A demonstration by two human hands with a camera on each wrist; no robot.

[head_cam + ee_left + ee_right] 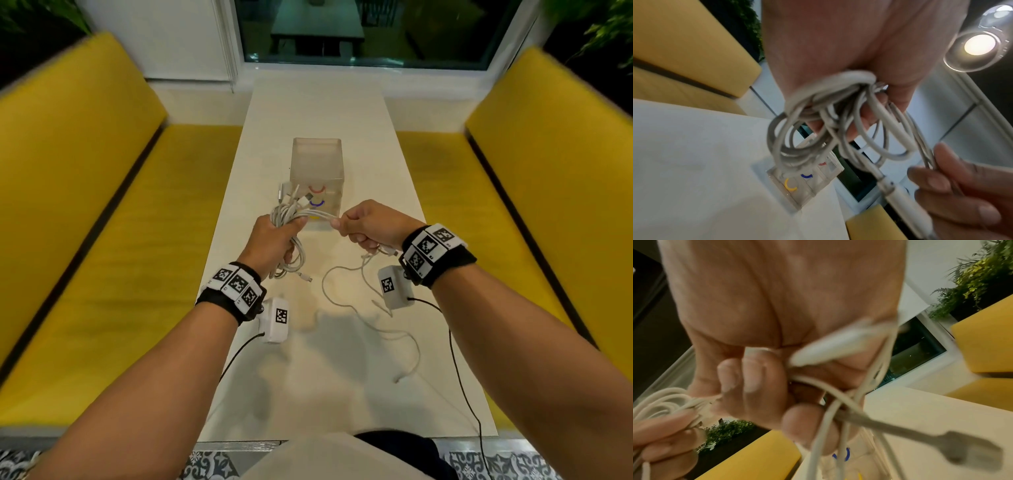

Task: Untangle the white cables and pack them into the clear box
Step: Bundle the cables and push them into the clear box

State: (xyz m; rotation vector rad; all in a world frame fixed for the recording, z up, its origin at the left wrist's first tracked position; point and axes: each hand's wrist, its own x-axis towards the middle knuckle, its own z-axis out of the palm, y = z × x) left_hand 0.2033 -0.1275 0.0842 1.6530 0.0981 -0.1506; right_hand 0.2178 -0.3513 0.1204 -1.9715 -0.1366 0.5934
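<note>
My left hand [275,236] grips a tangled bundle of white cables [286,219] above the white table; in the left wrist view the bundle [830,129] hangs in loops below the palm. Several plug ends stick out of it toward the clear box [317,161]. My right hand [359,224] pinches strands [318,216] stretched taut from the bundle, and other cables [838,402] run through its curled fingers [748,374]. A thin white cable [359,322] trails from it across the table. The box shows red, blue and yellow curved marks [790,184].
Yellow benches [102,240] flank the narrow white table [318,377] on both sides. A window [359,31] stands at the far end. Black leads [462,377] run back from the wrist cameras over the table.
</note>
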